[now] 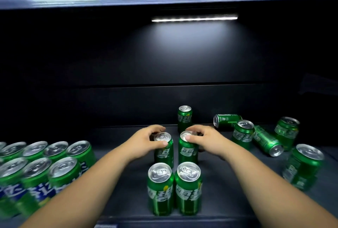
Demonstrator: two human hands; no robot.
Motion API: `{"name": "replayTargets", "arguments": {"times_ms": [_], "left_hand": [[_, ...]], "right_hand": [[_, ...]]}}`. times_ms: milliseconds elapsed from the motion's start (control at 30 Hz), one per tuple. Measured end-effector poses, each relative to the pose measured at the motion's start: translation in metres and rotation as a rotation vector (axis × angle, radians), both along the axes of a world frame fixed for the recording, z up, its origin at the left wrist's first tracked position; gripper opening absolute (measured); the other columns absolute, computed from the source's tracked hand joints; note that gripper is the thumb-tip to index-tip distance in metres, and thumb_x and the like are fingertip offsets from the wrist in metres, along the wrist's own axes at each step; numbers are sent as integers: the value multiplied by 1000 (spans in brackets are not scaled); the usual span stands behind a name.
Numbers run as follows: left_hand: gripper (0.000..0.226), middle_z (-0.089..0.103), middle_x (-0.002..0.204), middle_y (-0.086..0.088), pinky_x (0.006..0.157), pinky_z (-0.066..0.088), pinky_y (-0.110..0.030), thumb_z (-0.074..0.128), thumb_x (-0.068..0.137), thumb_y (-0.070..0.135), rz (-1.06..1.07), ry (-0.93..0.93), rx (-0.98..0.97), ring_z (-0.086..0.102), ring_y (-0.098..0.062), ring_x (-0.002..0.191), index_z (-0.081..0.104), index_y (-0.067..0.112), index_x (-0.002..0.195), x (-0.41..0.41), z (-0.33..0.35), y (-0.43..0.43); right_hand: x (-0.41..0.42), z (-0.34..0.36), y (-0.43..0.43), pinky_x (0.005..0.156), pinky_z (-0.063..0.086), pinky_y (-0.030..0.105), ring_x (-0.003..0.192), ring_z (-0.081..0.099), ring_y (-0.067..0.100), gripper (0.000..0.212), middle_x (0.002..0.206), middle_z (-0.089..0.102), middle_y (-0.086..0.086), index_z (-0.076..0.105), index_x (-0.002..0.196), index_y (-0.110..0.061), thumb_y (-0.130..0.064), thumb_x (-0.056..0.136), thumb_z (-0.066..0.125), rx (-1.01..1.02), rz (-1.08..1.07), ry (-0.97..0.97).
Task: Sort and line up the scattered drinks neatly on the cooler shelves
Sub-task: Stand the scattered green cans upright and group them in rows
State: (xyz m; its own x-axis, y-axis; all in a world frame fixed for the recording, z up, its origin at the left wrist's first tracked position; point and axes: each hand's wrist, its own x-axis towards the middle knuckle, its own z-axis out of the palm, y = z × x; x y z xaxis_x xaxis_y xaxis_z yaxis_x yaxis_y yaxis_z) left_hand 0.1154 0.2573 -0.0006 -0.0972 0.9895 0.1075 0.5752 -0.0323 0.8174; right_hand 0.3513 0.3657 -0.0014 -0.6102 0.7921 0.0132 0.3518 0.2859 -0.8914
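Note:
Green soda cans stand on a dark cooler shelf (128,182). My left hand (146,140) grips the top of one upright can (164,151). My right hand (204,139) grips the top of the upright can beside it (188,151). In front of these stand two more upright cans, a left one (160,189) and a right one (188,188), side by side. A single can (184,118) stands behind, near the back wall. To the right, cans are scattered: two lie on their sides, one at the back (226,120) and one nearer (267,140), while others stand.
At the left, several green cans with blue labels (38,169) stand packed in rows. A larger upright can (303,166) stands near the right edge. A light strip (194,18) glows under the shelf above. The shelf's front lip (164,222) runs along the bottom.

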Motion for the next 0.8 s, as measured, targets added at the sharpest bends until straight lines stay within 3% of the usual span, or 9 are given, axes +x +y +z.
{"name": "replayTargets", "arguments": {"times_ms": [100,233,367,500,567,667,800], "left_hand": [[41,70,116,10,96,48,-23,82,80,26,1,46,-29,63,-2,109,65,33,116,-2,6,2],[34,70,114,9,93,50,-25,82,81,21,-27,58,-49,65,-5,106,66,33,109,1,12,-2],[32,70,112,8,72,49,-16,79,84,17,-48,12,-84,64,-4,94,66,30,110,5,12,-13],[30,70,107,11,70,50,-20,78,84,19,-68,-4,-99,63,-3,87,67,33,108,9,12,-25],[22,71,101,12,72,54,-27,76,87,26,-56,14,-102,63,-6,88,69,35,106,10,13,-30],[15,74,103,12,89,55,-43,58,97,41,-35,39,-147,67,-11,99,71,38,104,10,17,-39],[22,74,104,17,98,52,-44,49,101,44,-37,31,-196,67,-10,106,69,41,108,12,21,-51]], "right_hand": [[-1,-1,-12,71,53,20,92,67,6,28,111,72,-1,67,118,-26,-26,91,71,-98,41,70],[-5,-3,-25,74,53,34,78,66,12,16,100,74,1,69,109,-33,-32,94,66,-165,50,66],[0,-6,-35,79,55,44,88,64,22,15,114,70,9,69,104,-42,-44,90,65,-151,71,59],[7,-7,-42,82,58,47,98,65,21,21,115,68,2,67,107,-46,-51,87,64,-123,68,31],[10,-7,-46,87,57,51,108,65,23,26,117,67,-2,66,109,-49,-56,84,63,-111,71,10],[15,-5,-52,90,57,51,112,64,21,23,120,66,-8,64,111,-53,-56,88,61,-112,72,-17],[20,-1,-60,91,55,47,107,65,16,17,117,68,-10,64,110,-53,-50,94,58,-123,84,-42]]}}
